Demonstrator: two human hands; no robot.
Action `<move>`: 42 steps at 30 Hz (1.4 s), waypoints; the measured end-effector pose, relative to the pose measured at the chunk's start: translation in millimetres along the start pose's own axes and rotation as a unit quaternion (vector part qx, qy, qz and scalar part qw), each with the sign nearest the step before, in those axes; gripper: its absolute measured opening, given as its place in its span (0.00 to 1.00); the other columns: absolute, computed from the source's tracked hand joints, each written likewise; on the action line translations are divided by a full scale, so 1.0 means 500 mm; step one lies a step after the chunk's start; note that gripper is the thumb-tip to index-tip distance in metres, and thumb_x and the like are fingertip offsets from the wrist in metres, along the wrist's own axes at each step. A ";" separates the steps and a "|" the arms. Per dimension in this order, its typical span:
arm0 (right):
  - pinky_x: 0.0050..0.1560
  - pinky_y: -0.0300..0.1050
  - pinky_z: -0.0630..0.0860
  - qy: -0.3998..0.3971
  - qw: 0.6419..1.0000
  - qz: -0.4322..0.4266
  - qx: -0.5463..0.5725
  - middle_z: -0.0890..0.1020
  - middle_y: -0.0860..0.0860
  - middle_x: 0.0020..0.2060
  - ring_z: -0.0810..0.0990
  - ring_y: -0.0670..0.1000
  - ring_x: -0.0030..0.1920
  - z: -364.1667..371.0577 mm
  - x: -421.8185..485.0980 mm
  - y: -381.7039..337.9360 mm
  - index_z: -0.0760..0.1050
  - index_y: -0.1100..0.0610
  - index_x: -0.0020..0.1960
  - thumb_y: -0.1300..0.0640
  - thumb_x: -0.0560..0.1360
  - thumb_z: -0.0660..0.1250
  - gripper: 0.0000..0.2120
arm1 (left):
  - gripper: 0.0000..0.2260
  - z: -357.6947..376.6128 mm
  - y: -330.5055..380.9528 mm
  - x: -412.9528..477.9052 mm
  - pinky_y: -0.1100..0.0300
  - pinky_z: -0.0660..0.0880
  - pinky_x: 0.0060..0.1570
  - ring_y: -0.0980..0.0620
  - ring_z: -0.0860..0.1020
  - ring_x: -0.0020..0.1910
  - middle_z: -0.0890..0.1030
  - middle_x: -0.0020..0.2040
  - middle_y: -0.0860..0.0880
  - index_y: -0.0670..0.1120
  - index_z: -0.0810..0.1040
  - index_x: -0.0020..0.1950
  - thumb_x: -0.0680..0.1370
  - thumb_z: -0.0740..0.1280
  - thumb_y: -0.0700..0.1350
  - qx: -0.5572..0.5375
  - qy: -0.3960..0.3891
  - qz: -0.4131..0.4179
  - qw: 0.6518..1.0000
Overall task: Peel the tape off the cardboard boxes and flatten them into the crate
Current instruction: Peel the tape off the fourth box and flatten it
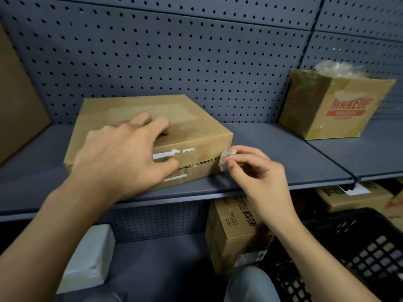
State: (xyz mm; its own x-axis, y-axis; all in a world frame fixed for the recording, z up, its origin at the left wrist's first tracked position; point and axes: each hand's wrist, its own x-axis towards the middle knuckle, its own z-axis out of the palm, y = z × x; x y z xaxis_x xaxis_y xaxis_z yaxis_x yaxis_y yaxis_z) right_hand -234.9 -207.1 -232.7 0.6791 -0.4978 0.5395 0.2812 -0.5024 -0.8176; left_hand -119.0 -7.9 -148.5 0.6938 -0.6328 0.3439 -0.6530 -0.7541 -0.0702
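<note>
A flat brown cardboard box (152,127) lies on a grey metal shelf (283,149), a little toward nine o'clock from the middle of the view. The left hand (122,153) lies spread over its near top edge, fingertips pressing on the lid and thumb flat against the front face, beside torn white label scraps. At the box's four o'clock corner the right hand (255,171) pinches a crumpled wad of clear tape (226,159) between thumb and forefinger. The wad touches the corner, though it is hard to say whether it is stuck there. A black plastic lattice crate (359,247) sits low at five o'clock. At two o'clock on the shelf stands an open brown carton printed MAKEUP (331,105), with crumpled clear film showing at its top.
</note>
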 end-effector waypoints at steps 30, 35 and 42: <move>0.51 0.46 0.78 0.035 0.998 0.012 -0.056 0.81 0.50 0.42 0.81 0.48 0.44 -0.013 0.007 -0.013 0.83 0.51 0.47 0.63 0.76 0.71 0.08 | 0.23 0.015 -0.049 -0.003 0.54 0.64 0.37 0.46 0.78 0.49 0.72 0.59 0.63 0.64 0.65 0.59 0.68 0.53 0.71 -0.040 0.018 0.043 0.998; 0.53 0.55 0.78 0.030 0.998 0.033 -0.048 0.82 0.53 0.43 0.81 0.51 0.44 -0.026 0.005 -0.005 0.80 0.53 0.47 0.61 0.80 0.66 0.07 | 0.24 0.012 -0.070 -0.009 0.50 0.74 0.44 0.49 0.79 0.45 0.72 0.60 0.67 0.67 0.66 0.59 0.66 0.54 0.73 -0.088 0.003 0.062 0.994; 0.48 0.37 0.74 -0.048 0.996 0.061 0.041 0.81 0.44 0.38 0.79 0.43 0.43 -0.023 0.003 -0.016 0.79 0.55 0.47 0.60 0.79 0.67 0.04 | 0.25 -0.015 -0.070 -0.021 0.50 0.71 0.46 0.48 0.77 0.54 0.70 0.61 0.67 0.67 0.64 0.56 0.62 0.53 0.72 -0.097 -0.040 0.049 0.993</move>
State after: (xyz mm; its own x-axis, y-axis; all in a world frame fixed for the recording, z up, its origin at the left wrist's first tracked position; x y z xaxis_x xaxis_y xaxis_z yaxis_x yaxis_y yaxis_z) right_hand -244.1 -211.8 -223.0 0.7729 -0.4795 0.4156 0.2431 -0.3812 -0.8919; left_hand -105.7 26.2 -142.5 0.6407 -0.7192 0.2689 -0.7594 -0.6452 0.0838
